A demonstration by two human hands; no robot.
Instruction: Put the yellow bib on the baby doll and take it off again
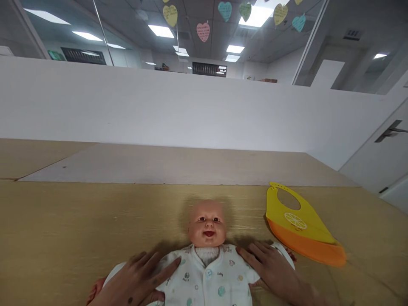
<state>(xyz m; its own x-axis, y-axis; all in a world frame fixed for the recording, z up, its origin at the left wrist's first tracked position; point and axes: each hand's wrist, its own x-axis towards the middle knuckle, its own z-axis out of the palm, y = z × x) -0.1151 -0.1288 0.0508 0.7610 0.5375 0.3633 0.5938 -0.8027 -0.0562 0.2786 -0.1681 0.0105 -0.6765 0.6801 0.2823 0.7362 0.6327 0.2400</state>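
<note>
A baby doll [208, 227] lies on its back on the wooden table, its head pointing away from me. It wears a white printed shirt [207, 282] with buttons down the front. My left hand [140, 276] rests on the doll's sleeve and shoulder at the left, fingers stretched out. Over the other sleeve, my right hand [270, 265] lies flat with its fingers spread. Neither hand grips anything that I can see. The doll's lower body is beyond the bottom edge of the view.
Right of the doll lies a yellow bib [301, 221] with an orange pocket and a lemon-slice print. Behind the wooden table [95, 225] stands a white low wall [191, 110] with glass above, hung with paper hearts. A door handle [390, 131] shows at the far right.
</note>
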